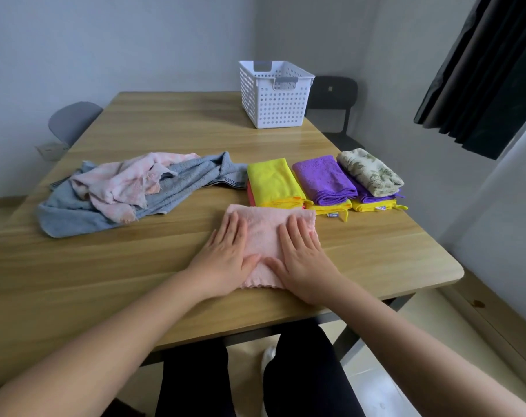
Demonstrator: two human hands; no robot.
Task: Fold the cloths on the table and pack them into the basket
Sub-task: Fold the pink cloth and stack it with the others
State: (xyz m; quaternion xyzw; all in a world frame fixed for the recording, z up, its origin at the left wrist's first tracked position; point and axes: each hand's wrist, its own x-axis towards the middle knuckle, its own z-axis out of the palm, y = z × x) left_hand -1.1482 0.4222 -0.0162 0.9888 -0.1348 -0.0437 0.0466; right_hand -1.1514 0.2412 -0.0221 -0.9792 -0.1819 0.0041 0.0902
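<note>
A wooden worktop [135, 281] fills a grey-walled room, with a dark curtain [481, 70] up on the right. The left grip [225, 254] and right grip [300, 260] press flat on a folded pink cloth [266, 233], fingers straight and together, thumbs nearly meeting. Folded stacks [322, 182] sit just beyond them, a loose heap [120, 188] lies to their left, and the basket [275, 97] stands well beyond.

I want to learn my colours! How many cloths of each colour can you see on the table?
Yellow cloths: 3
Purple cloths: 2
Pink cloths: 2
Blue towel: 1
Red cloth: 1
Leaf-patterned cloth: 1
Total: 10, counting visible layers only.
</note>
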